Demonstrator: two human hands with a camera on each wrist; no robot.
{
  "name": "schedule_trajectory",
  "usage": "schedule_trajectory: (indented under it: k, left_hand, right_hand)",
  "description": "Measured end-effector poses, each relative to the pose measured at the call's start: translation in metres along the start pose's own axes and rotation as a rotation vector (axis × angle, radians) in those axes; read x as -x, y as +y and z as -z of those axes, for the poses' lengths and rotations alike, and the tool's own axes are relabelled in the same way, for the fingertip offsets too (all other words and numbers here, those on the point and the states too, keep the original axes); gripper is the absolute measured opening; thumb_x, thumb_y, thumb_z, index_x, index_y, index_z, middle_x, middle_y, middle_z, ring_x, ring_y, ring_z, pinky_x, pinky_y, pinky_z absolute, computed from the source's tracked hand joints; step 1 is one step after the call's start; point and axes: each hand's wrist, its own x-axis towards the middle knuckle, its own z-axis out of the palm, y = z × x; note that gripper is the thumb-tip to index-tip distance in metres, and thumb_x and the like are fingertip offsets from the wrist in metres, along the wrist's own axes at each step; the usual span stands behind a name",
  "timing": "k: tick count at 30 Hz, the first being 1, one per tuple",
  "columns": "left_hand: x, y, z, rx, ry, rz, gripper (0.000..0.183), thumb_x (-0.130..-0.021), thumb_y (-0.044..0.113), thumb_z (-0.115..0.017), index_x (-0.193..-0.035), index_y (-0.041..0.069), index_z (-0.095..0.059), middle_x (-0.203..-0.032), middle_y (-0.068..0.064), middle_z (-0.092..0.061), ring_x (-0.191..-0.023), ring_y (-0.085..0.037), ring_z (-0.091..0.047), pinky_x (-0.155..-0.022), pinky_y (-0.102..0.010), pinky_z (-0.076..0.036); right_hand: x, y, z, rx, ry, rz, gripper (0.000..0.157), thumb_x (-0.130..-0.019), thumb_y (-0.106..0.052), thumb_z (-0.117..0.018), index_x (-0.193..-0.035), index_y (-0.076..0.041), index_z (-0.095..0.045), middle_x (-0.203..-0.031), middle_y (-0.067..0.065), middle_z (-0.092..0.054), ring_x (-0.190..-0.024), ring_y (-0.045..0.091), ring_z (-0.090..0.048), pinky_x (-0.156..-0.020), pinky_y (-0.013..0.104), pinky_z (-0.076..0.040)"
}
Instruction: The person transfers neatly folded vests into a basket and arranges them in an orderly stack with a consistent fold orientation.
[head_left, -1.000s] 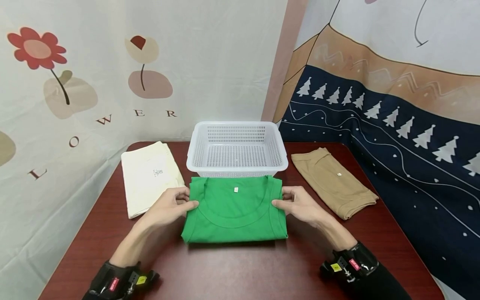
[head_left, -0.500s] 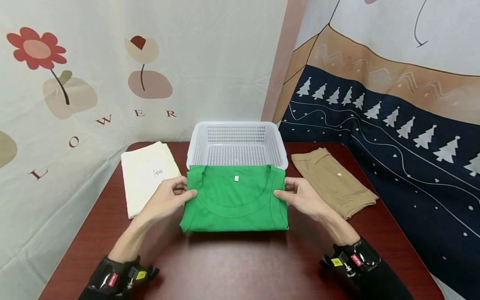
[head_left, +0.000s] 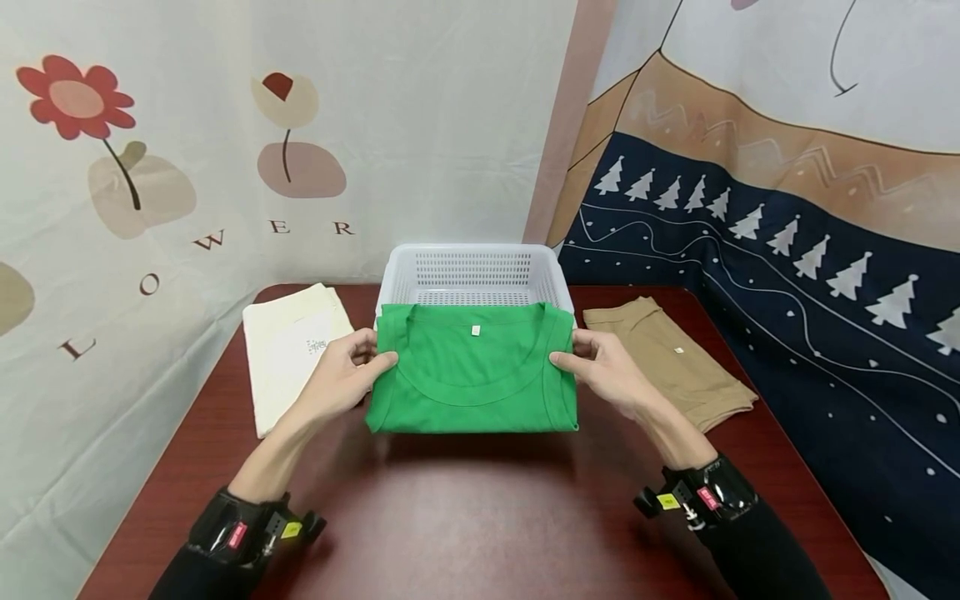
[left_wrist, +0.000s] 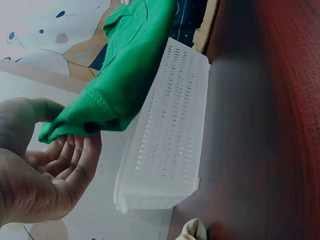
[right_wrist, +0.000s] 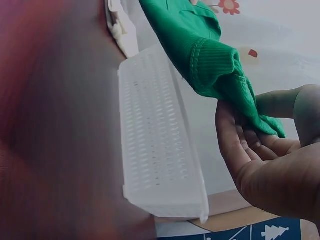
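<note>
A folded green shirt (head_left: 474, 375) with a round neckline and a small white label is held up in the air. My left hand (head_left: 347, 371) pinches its left side, thumb on top and fingers beneath. On the opposite side, my right hand (head_left: 603, 371) pinches the shirt the same way. Behind it stands a white perforated plastic basket (head_left: 472, 271), whose near rim the shirt covers in the head view. Both wrist views show the shirt above the table, level with the basket's (left_wrist: 170, 120) upper edge or higher.
Left of the basket lies a folded cream shirt (head_left: 285, 350), partly behind my left hand. A folded tan shirt (head_left: 667, 354) lies on the right. All rest on a dark red-brown table (head_left: 465, 533), with printed cloth hangings behind.
Both hands have lifted the green shirt and moved it forward toward the basket. It now overlaps the basket's front in the head view. The cream and tan shirts stay put.
</note>
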Motion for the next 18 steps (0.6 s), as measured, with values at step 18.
schedule_trajectory:
  k: [18]
  left_hand:
    - [-0.042, 0.005, 0.005, -0.064, 0.081, 0.019, 0.028, -0.111, 0.027, -0.068, -0.119, 0.001, -0.071, -0.104, -0.007, -0.073, -0.093, -0.014, -0.070, -0.090, -0.024, -0.053]
  right_hand:
    - [-0.042, -0.025, 0.006, -0.023, 0.056, -0.015, 0.034, -0.110, -0.010, -0.070, -0.136, 0.011, -0.070, -0.108, 0.000, -0.083, -0.089, 0.006, -0.079, -0.082, 0.028, -0.069]
